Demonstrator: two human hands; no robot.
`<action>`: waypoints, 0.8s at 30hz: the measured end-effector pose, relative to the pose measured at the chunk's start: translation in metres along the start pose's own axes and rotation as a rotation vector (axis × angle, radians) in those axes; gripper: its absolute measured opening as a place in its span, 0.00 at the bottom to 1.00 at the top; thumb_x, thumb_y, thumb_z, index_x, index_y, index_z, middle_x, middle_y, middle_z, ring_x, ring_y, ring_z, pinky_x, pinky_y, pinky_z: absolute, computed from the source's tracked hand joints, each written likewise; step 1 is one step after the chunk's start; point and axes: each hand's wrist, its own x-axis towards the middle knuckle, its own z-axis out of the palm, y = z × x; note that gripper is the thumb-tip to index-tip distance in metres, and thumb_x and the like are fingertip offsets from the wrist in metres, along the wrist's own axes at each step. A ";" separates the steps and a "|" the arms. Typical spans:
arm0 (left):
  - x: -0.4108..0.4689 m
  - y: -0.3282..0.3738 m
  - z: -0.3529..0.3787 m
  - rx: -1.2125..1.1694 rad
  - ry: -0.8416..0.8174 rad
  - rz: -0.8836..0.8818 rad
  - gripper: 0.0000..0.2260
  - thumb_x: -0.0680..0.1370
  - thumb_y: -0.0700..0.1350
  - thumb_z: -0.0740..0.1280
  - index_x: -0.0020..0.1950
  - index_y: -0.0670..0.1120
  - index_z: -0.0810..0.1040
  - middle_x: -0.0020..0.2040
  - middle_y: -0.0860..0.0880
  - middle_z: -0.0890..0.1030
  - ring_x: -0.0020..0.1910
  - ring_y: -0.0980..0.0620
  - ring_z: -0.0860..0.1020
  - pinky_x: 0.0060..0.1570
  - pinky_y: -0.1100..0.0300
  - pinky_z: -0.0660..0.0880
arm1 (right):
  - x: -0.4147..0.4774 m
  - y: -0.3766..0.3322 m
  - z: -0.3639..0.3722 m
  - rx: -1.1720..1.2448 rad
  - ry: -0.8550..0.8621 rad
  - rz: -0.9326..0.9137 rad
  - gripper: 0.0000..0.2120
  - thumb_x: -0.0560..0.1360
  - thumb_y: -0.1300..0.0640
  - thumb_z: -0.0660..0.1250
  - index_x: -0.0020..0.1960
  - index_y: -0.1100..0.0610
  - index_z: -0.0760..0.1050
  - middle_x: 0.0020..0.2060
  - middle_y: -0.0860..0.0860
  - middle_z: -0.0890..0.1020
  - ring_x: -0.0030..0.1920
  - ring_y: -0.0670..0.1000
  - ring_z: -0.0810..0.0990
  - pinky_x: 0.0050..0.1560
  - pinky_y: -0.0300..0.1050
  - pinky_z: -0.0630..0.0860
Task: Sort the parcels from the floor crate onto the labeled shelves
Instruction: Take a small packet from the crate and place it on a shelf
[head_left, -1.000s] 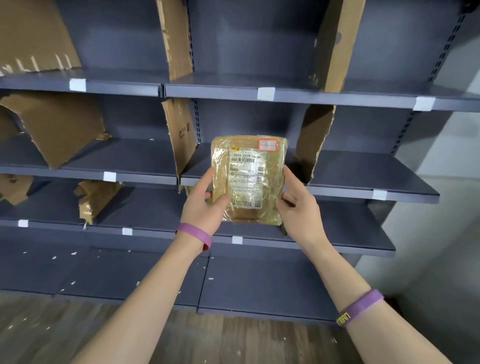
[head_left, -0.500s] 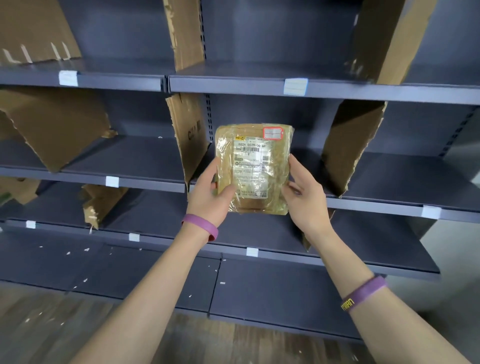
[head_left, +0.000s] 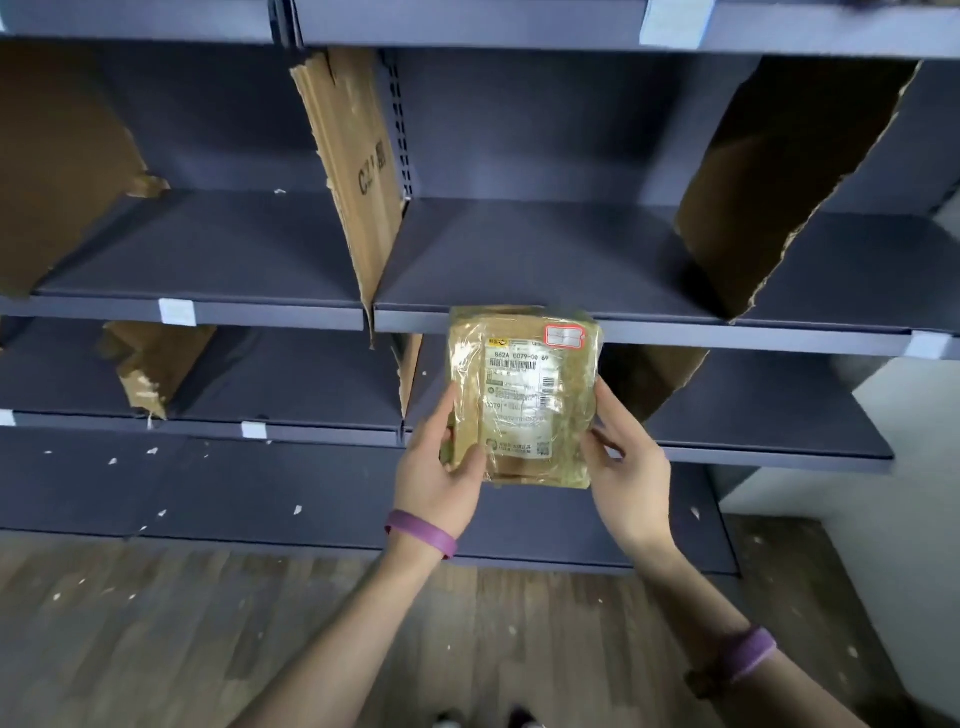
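A flat brown parcel (head_left: 522, 395) wrapped in clear tape, with a white shipping label and a small red-edged sticker, is held upright in front of the dark grey shelves (head_left: 519, 270). My left hand (head_left: 439, 467) grips its lower left edge and my right hand (head_left: 626, 467) holds its right edge. The parcel's top edge is level with the front lip of the middle shelf. White label tags (head_left: 177, 312) sit on the shelf lips. The floor crate is out of view.
Torn cardboard dividers (head_left: 353, 171) stand between shelf bays, another cardboard divider (head_left: 779, 182) at the right. A pale wall (head_left: 914, 467) borders the shelving on the right. Wood floor (head_left: 208, 634) lies below, with my shoe tips at the bottom edge.
The view has moved closer to the shelves and tilted down. The parcel, still in both hands, now sits lower, against the middle shelf's lip.
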 end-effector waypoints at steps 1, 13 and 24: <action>-0.001 -0.005 0.000 -0.008 -0.007 -0.006 0.29 0.76 0.42 0.67 0.70 0.66 0.64 0.65 0.67 0.70 0.62 0.63 0.72 0.61 0.64 0.70 | -0.003 0.003 0.002 0.000 0.007 0.012 0.27 0.78 0.64 0.64 0.70 0.40 0.69 0.58 0.30 0.77 0.57 0.35 0.78 0.56 0.29 0.72; -0.016 -0.069 0.024 -0.001 -0.181 -0.257 0.30 0.76 0.39 0.66 0.72 0.62 0.63 0.71 0.55 0.69 0.66 0.55 0.71 0.62 0.47 0.73 | -0.044 0.069 0.015 -0.119 -0.027 0.282 0.25 0.78 0.56 0.67 0.67 0.33 0.68 0.46 0.28 0.81 0.50 0.32 0.79 0.47 0.27 0.73; 0.050 -0.114 0.081 -0.026 -0.225 -0.448 0.29 0.75 0.39 0.65 0.73 0.58 0.65 0.66 0.47 0.75 0.54 0.52 0.78 0.47 0.62 0.78 | 0.009 0.136 0.034 -0.172 -0.111 0.376 0.22 0.78 0.57 0.67 0.69 0.43 0.69 0.45 0.28 0.76 0.49 0.41 0.80 0.41 0.28 0.76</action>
